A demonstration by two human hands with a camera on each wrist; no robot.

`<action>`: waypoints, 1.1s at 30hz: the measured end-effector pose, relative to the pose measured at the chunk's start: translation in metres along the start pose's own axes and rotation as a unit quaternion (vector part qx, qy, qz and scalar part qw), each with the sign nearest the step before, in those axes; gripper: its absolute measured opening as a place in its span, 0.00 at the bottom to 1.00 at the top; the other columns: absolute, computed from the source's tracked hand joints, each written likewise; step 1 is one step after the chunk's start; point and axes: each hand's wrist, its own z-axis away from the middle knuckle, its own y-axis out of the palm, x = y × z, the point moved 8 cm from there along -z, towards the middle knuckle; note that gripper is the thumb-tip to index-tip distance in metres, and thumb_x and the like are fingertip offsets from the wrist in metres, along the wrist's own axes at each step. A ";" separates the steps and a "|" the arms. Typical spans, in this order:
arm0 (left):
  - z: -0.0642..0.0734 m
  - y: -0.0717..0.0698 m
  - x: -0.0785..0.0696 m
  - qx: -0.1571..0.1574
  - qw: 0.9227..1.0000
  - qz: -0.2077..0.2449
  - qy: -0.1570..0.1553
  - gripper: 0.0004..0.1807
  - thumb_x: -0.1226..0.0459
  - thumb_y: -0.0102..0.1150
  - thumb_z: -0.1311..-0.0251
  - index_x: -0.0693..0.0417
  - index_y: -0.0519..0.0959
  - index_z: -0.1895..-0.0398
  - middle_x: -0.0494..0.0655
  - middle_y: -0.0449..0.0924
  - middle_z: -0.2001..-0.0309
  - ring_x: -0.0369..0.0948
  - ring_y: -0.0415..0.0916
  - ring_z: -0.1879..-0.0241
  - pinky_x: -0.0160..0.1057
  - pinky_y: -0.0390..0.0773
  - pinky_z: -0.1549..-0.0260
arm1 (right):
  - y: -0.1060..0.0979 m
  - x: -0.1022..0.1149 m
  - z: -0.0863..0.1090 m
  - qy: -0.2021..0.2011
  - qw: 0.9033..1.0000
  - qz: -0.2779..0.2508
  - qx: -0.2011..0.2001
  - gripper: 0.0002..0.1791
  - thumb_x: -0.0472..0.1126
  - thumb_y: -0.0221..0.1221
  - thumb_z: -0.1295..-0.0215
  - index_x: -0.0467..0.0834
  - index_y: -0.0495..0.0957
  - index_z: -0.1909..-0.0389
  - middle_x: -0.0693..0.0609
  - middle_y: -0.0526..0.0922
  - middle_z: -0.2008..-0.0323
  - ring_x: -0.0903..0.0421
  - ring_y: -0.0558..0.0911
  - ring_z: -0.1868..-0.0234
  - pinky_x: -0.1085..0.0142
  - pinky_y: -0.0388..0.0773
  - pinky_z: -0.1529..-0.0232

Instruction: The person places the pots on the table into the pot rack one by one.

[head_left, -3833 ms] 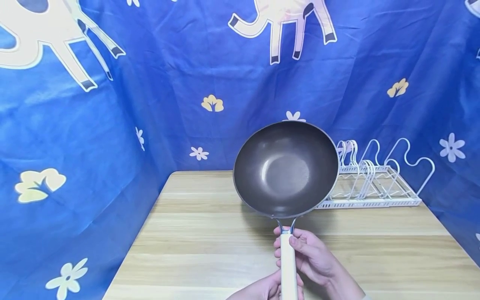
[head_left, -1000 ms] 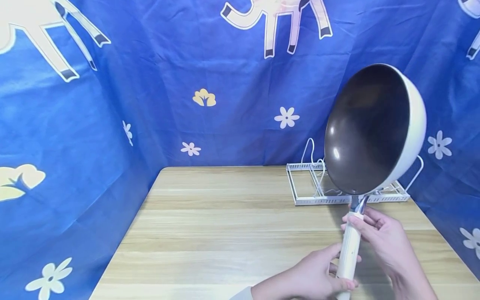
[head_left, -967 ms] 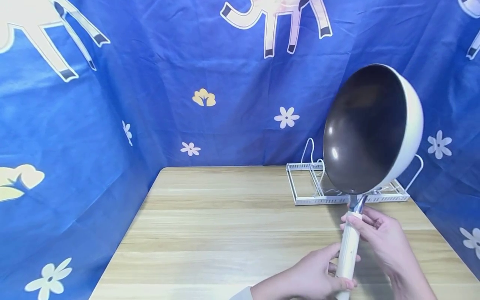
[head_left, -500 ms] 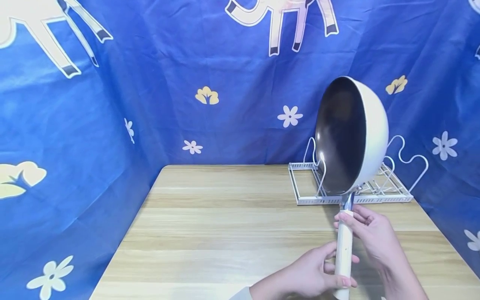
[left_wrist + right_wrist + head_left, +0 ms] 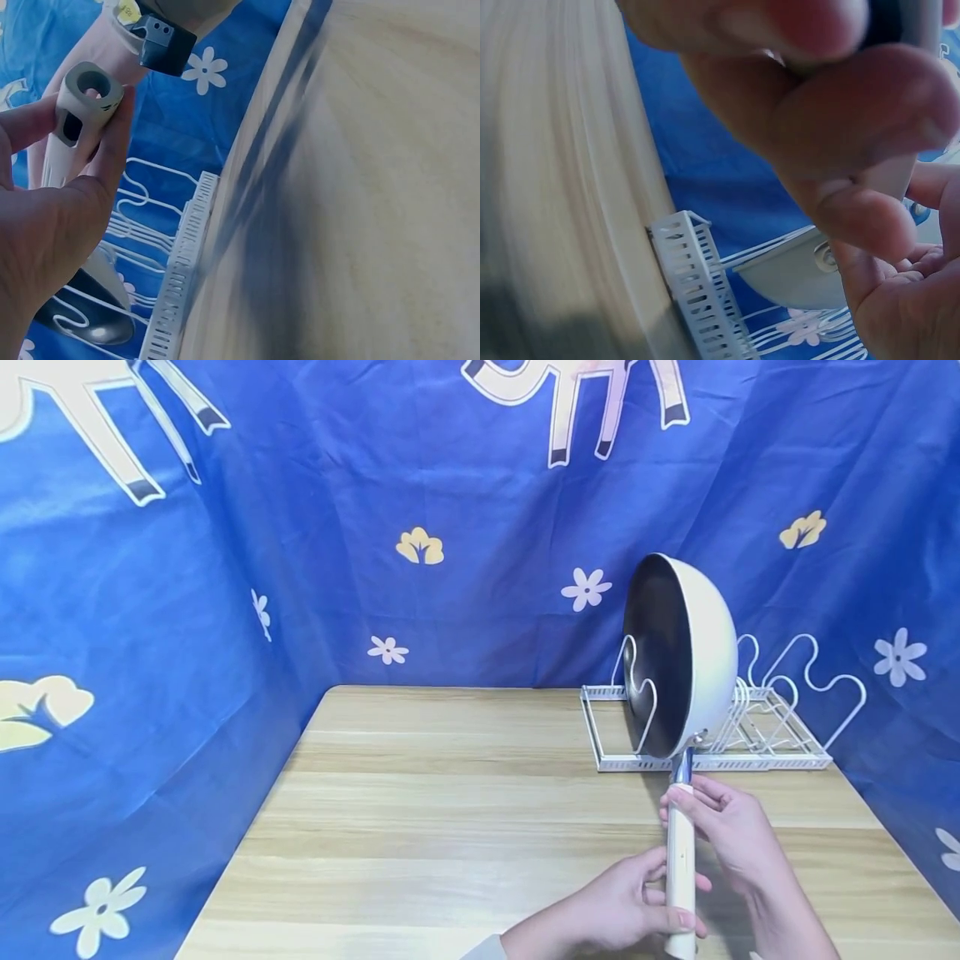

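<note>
A wok (image 5: 708, 652) with a white outside and dark inside stands on edge over the left part of a white wire rack (image 5: 795, 763), its dark side facing left. One wavy wire divider (image 5: 651, 710) passes in front of its opening. Whether its rim rests on the rack's base I cannot tell. My left hand (image 5: 618, 897) pinches the lower end of the cream handle (image 5: 681, 868) between thumb and fingers. Higher up, my right hand (image 5: 738, 831) grips the handle just below the metal neck. The left wrist view shows the hollow handle end (image 5: 86, 86) close up.
More wire dividers (image 5: 810, 668) rise from the rack to the right of the wok. The rack sits at the back right of a wooden table (image 5: 420, 827). A patterned blue cloth (image 5: 465, 602) hangs behind the table and along its sides.
Over the last second the wok has come down and left into the rack, turning until nearly edge-on to the head view. Earlier it faced the camera, left of there. Both hands have kept hold.
</note>
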 end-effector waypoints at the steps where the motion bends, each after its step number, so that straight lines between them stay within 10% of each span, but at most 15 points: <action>1: -0.001 0.000 0.001 0.002 1.000 0.004 0.000 0.28 0.73 0.62 0.27 0.53 0.71 0.27 0.67 0.85 0.39 0.52 0.91 0.44 0.28 0.86 0.51 | 0.000 -0.002 -0.001 0.004 1.000 0.003 -0.001 0.13 0.36 0.64 0.22 0.35 0.79 0.43 0.59 0.93 0.65 0.61 0.92 0.63 0.68 0.90 0.56; 10: -0.005 0.002 0.007 0.000 0.999 0.038 -0.009 0.26 0.76 0.59 0.27 0.58 0.72 0.27 0.76 0.80 0.36 0.73 0.81 0.39 0.28 0.86 0.53 | -0.001 -0.016 -0.006 0.042 0.999 0.005 0.003 0.07 0.40 0.64 0.21 0.42 0.84 0.49 0.58 0.93 0.66 0.61 0.92 0.64 0.68 0.90 0.57; 17: -0.009 -0.005 0.012 -0.030 0.999 0.032 -0.022 0.25 0.75 0.60 0.28 0.59 0.73 0.29 0.79 0.84 0.45 0.59 0.90 0.45 0.34 0.90 0.51 | 0.000 -0.022 -0.014 0.042 0.998 -0.029 0.020 0.05 0.38 0.63 0.21 0.43 0.84 0.51 0.57 0.92 0.65 0.61 0.92 0.62 0.68 0.91 0.55; 27: -0.023 -0.014 0.020 -0.076 0.996 -0.023 -0.050 0.29 0.77 0.64 0.31 0.60 0.72 0.28 0.54 0.85 0.35 0.46 0.92 0.49 0.30 0.87 0.53 | 0.001 -0.023 -0.022 0.022 0.996 0.035 0.078 0.32 0.43 0.55 0.15 0.20 0.62 0.28 0.58 0.90 0.58 0.62 0.91 0.56 0.69 0.89 0.49; 33: -0.027 -0.023 0.029 -0.134 0.983 -0.084 -0.090 0.26 0.77 0.72 0.39 0.53 0.80 0.38 0.39 0.88 0.54 0.31 0.83 0.66 0.30 0.84 0.66 | -0.001 -0.030 -0.021 0.025 0.992 0.049 0.114 0.31 0.41 0.51 0.13 0.20 0.60 0.26 0.55 0.90 0.51 0.64 0.90 0.52 0.71 0.87 0.46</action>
